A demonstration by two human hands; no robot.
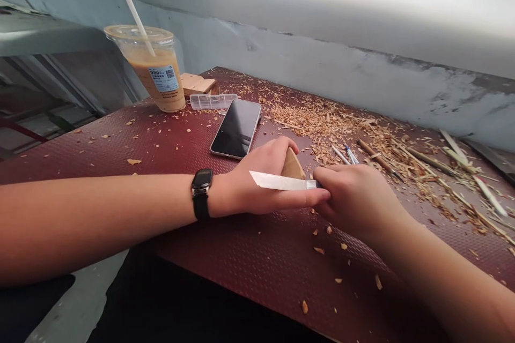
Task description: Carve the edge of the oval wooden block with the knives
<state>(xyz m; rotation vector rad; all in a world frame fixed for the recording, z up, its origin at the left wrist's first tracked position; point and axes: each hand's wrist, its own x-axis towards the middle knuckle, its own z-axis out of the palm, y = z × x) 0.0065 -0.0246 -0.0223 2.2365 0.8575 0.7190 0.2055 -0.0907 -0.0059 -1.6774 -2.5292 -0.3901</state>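
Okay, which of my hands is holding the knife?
Your right hand, closed around the handle end of the knife. Your left hand, with the black watch on its wrist, holds the wooden piece instead.

Right hand grips knife, left hand holds wood piece; phone, drink cup, wood shavings on dark red table.

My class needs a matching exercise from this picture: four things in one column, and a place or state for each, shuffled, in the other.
Things
1. Knife
2. Wooden piece
3. Phone
4. Plastic cup

Places and states
A. Lying on the dark red table
B. In the left hand
C. Upright, with a straw
D. In the right hand

Pairs: 1-D, 2-B, 3-A, 4-C
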